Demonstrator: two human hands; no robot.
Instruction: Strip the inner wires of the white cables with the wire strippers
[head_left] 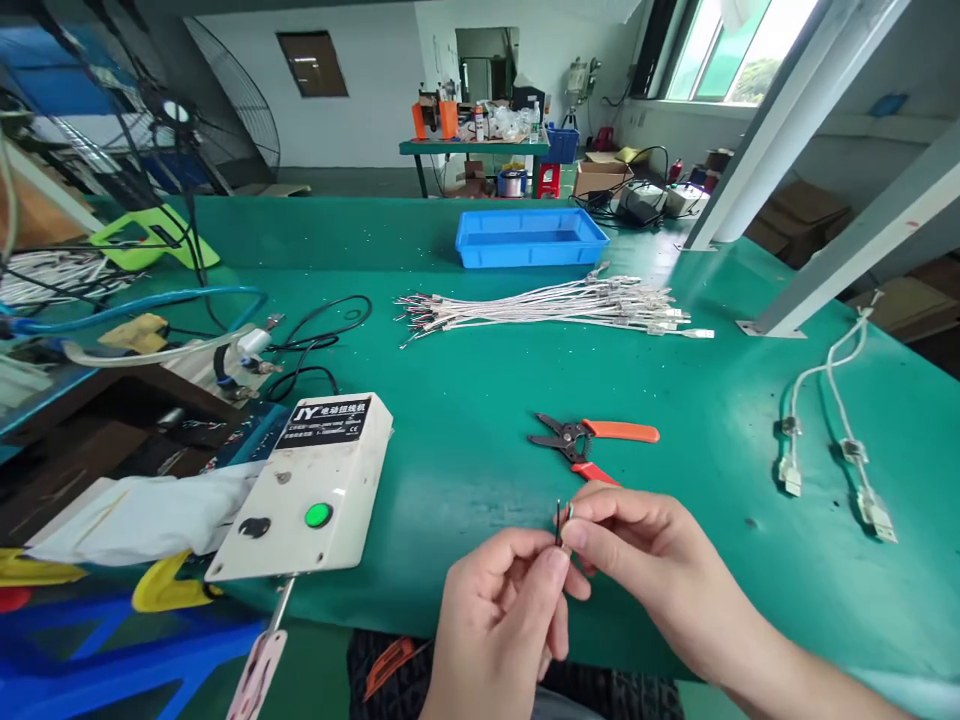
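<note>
Near the front edge of the table, my left hand (506, 605) pinches a small cable end between thumb and forefinger. Out of that pinch stands a thin black wire (558, 520). My right hand (649, 560) is closed beside it, thumb and forefinger on the cable's other thin wires; a bit of green shows at the fingertips. The rest of this cable is hidden by my hands. Just beyond the right hand lie wire strippers (574, 440) with orange-red handles, jaws pointing left. Farther back is a bundle of white USB cables (532, 305), their stripped ends to the left.
A white control box (307, 490) with a green button and a metal shaft stands at the left. Behind the cable bundle sits a blue tray (532, 255). Two white USB cables (832, 400) lie at the right, near slanted grey posts (862, 240). Tubes and black cords crowd the far left.
</note>
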